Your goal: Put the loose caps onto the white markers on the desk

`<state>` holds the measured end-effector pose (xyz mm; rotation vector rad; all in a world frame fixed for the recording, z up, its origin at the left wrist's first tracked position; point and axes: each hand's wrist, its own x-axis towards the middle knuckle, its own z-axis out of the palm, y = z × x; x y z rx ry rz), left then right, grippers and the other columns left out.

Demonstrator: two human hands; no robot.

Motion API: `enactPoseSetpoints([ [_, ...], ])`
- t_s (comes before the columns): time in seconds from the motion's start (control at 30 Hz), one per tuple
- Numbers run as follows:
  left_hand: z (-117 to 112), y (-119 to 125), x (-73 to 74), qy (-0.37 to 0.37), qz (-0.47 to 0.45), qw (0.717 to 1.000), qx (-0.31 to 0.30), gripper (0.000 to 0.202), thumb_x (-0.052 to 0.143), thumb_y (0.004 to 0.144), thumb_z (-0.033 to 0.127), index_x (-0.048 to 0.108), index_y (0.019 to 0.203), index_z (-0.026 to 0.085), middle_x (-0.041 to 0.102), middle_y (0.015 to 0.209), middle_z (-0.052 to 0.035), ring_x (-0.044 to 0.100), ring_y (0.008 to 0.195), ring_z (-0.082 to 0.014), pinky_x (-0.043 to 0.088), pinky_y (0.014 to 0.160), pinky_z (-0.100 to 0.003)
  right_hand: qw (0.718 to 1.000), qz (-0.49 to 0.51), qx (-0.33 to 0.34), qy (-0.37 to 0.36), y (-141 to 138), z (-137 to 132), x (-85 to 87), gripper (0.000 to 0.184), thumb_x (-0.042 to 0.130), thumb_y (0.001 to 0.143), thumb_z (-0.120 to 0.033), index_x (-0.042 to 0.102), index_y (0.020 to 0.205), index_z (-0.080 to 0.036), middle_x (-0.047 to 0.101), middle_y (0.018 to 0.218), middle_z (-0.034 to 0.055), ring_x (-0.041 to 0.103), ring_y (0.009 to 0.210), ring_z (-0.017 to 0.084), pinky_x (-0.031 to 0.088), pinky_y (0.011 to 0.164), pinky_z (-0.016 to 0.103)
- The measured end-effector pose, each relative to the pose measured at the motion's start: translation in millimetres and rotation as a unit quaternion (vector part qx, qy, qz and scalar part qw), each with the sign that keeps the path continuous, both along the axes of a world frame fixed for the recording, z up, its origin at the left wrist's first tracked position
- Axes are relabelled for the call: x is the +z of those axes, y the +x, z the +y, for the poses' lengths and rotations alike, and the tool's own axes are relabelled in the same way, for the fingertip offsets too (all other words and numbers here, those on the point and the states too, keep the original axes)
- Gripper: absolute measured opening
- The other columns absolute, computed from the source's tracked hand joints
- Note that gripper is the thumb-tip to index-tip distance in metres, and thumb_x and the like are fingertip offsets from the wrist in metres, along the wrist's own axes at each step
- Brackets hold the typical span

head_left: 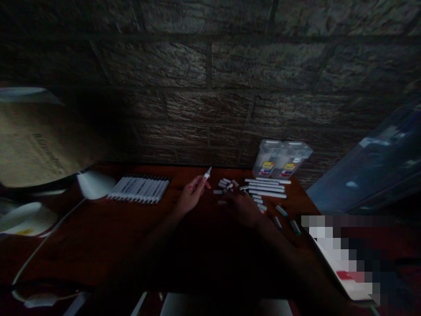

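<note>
My left hand [192,195] is closed around a white marker [205,175] and holds it tip up above the dark red table [108,237]. My right hand [241,206] lies palm down in shadow among several loose white caps [225,183]; its fingers are too dark to read. Beyond that hand lie several uncapped white markers [266,188] in a loose pile. A neat row of capped markers [140,189] lies to the left of my left hand.
A clear plastic marker case [281,159] stands against the brick wall at the back right. A few coloured markers [286,219] lie near the right edge. A brown cardboard piece [39,145] and white paper [94,183] sit at the left. A blurred item fills the lower right.
</note>
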<state>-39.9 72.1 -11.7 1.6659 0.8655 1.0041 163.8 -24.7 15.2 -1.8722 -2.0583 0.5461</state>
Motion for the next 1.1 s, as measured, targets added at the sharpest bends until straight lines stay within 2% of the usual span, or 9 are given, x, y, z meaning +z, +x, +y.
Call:
enactPoseSetpoints([
  [0.07,1,-1,-4.4,0.063,0.053,0.996,0.015,0.056,0.048,0.097,0.066,0.068,0.102,0.014,0.07,0.092,-0.006,0.057,0.073,-0.0087,0.046,0.068,-0.018,0.999,-0.048,0.003,-0.017,-5,0,-3.6,0.027,0.059,0.095,-0.022,0.075,0.117,-0.022,0.073,0.121,0.0112,0.068,0.116,0.026,0.054,0.095,0.035],
  [0.17,1,-2,-9.6,0.11,0.089,0.989,0.031,0.047,0.053,0.097,0.058,0.07,0.107,0.016,0.073,0.097,-0.0056,0.067,0.092,-0.0143,0.052,0.086,-0.022,0.997,-0.073,0.017,-0.026,-2,2,-6.7,0.025,0.059,0.095,-0.022,0.077,0.113,-0.02,0.074,0.121,0.0129,0.069,0.113,0.026,0.054,0.093,0.034],
  [0.3,2,-3,-15.0,0.149,0.112,0.981,0.047,0.043,0.059,0.095,0.055,0.071,0.115,0.02,0.074,0.113,-0.0059,0.071,0.102,-0.0175,0.054,0.092,-0.025,1.0,-0.028,0.011,0.011,26,6,1.6,0.021,0.064,0.091,-0.02,0.08,0.104,-0.022,0.077,0.11,0.0083,0.073,0.096,0.022,0.054,0.085,0.029],
  [0.4,2,-4,-18.1,0.182,0.159,0.969,0.049,0.044,0.057,0.096,0.056,0.072,0.12,0.022,0.073,0.118,-0.006,0.071,0.109,-0.0202,0.055,0.097,-0.029,0.997,0.017,-0.068,0.037,59,7,12.5,0.021,0.063,0.092,-0.023,0.082,0.1,-0.023,0.079,0.103,0.0047,0.073,0.083,0.018,0.053,0.081,0.028],
  [0.53,1,-3,-21.7,0.193,0.208,0.958,0.041,0.051,0.049,0.099,0.059,0.071,0.126,0.021,0.072,0.121,-0.0078,0.071,0.11,-0.0233,0.056,0.097,-0.033,0.986,0.008,-0.167,0.026,94,2,19.3,0.019,0.065,0.088,-0.022,0.084,0.092,-0.021,0.08,0.096,0.0062,0.075,0.086,0.021,0.053,0.079,0.027],
  [0.7,1,-2,-26.5,0.231,0.223,0.947,0.032,0.048,0.052,0.098,0.057,0.073,0.121,0.021,0.075,0.112,-0.0083,0.072,0.104,-0.022,0.056,0.094,-0.031,0.988,0.03,-0.14,-0.048,109,-5,20.6,0.015,0.068,0.08,-0.02,0.083,0.081,-0.02,0.08,0.087,0.0045,0.075,0.081,0.02,0.052,0.071,0.023],
  [0.83,2,-2,-28.7,0.251,0.224,0.942,0.007,0.046,0.054,0.098,0.056,0.073,0.122,0.022,0.074,0.117,-0.0061,0.072,0.105,-0.0205,0.056,0.095,-0.029,0.985,0.06,-0.124,-0.101,109,-15,28.8,0.014,0.069,0.076,-0.022,0.081,0.076,-0.018,0.078,0.077,0.004,0.071,0.07,0.016,0.048,0.062,0.02],
  [0.93,1,-2,-28.4,0.269,0.218,0.938,-0.013,0.044,0.054,0.099,0.055,0.073,0.122,0.023,0.074,0.118,-0.0039,0.072,0.104,-0.0186,0.057,0.094,-0.028,0.98,0.073,-0.099,-0.154,103,-38,31.6,0.019,0.065,0.08,-0.026,0.08,0.077,-0.016,0.076,0.073,0.0053,0.068,0.062,0.014,0.045,0.056,0.019],
  [1.1,-4,1,-25.3,0.319,0.193,0.927,-0.044,0.042,0.052,0.102,0.053,0.074,0.12,0.022,0.075,0.113,-0.0016,0.073,0.098,-0.0138,0.058,0.087,-0.023,0.979,0.015,-0.101,-0.179,85,-80,16.5,0.02,0.066,0.082,-0.028,0.08,0.09,-0.015,0.079,0.093,0.01,0.075,0.083,0.021,0.053,0.067,0.023],
])
